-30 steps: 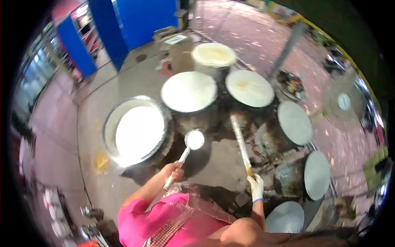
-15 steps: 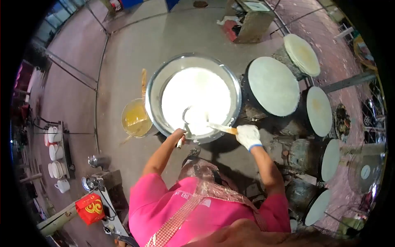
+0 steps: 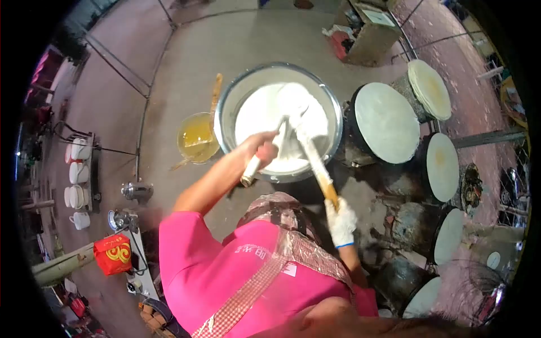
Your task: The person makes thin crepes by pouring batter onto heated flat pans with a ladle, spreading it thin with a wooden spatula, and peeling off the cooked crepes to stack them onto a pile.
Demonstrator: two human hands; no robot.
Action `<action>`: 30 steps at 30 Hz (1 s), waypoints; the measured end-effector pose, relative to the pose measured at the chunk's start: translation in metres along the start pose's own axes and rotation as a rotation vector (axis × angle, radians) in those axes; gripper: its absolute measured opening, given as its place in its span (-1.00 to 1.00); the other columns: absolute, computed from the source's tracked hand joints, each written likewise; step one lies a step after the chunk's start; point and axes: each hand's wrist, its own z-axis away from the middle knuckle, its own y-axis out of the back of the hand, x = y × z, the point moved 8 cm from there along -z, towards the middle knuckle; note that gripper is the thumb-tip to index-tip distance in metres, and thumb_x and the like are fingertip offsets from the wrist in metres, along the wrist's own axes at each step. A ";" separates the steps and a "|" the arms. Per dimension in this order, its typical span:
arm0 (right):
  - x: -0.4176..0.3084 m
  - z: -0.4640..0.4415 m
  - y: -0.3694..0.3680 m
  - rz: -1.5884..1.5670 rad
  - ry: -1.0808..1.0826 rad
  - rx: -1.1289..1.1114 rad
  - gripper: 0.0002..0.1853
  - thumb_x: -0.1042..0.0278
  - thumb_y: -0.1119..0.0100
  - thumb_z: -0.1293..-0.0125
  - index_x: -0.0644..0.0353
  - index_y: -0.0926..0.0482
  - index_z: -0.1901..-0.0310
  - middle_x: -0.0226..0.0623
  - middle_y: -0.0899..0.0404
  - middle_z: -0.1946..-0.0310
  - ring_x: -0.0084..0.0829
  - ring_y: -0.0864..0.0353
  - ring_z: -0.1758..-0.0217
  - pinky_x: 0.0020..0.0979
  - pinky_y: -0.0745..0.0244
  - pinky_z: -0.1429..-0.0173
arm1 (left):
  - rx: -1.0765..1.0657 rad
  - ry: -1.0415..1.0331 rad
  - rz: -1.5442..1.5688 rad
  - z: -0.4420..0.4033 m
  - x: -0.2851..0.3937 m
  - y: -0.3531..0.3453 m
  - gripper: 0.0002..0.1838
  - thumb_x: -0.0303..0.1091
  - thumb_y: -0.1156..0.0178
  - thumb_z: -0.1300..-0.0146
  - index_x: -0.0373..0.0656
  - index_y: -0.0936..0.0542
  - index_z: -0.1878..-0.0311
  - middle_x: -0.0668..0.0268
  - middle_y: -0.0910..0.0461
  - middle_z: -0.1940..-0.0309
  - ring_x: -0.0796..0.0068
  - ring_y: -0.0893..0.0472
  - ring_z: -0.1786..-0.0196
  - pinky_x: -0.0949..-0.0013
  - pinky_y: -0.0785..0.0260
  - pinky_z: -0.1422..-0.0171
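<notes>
A large metal basin (image 3: pixel 223 121) holds thick white batter (image 3: pixel 256 115). My bare left hand (image 3: pixel 262 150) is wrapped round the pale handle of a ladle (image 3: pixel 251 170), over the basin's near left side. The ladle's head is coated white and hard to tell from the batter behind it. My right hand (image 3: pixel 341 224), in a white glove, is closed round the wooden end of a long flat spatula (image 3: pixel 316 163), near the basin's lower right. White batter covers the blade. Its tip lies close to the ladle's head; whether they touch I cannot tell.
Left of the basin stands a bowl of yellow liquid (image 3: pixel 197 125) with a wooden-handled brush or stick (image 3: pixel 216 93). To the right are several round griddles, one with a pale sheet (image 3: pixel 386 123), and a stack of flatbreads (image 3: pixel 430 90). White mugs (image 3: pixel 80 173) hang at left.
My left hand has moved up and right over the basin with the ladle. My right hand has drawn back toward my body, with more of the spatula showing. The view has shifted slightly.
</notes>
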 end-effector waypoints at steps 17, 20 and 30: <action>-0.005 -0.090 0.036 -1.145 0.071 0.039 -0.81 0.34 -0.25 -0.12 0.26 -0.56 0.29 -0.45 -0.44 0.62 -0.63 -0.36 0.69 -0.54 -0.23 0.70 | -0.024 -0.611 -0.886 0.109 0.080 -0.098 -0.53 -0.07 -0.02 -0.31 0.30 -0.12 -0.23 0.55 -0.04 0.73 0.75 -0.03 0.78 0.66 0.12 0.82; 0.045 -0.043 -0.034 -0.959 -0.285 -0.087 -0.76 0.23 -0.27 -0.10 0.25 -0.57 0.36 -0.44 -0.40 0.70 -0.62 -0.30 0.76 -0.51 -0.18 0.71 | 0.035 0.081 -0.272 0.033 0.052 -0.056 -0.70 -0.06 -0.02 -0.31 -0.03 -0.31 0.42 0.52 -0.11 0.74 0.78 -0.09 0.79 0.65 0.04 0.87; 0.155 0.118 0.034 -1.140 -0.565 0.345 -0.69 0.18 -0.20 -0.16 0.25 -0.60 0.19 -0.44 -0.54 0.53 -0.59 -0.47 0.48 -0.51 -0.37 0.39 | -0.266 0.331 -0.945 -0.091 -0.121 -0.168 -0.71 0.02 0.09 -0.34 0.06 -0.33 0.39 0.48 -0.08 0.77 0.69 -0.04 0.80 0.59 0.15 0.83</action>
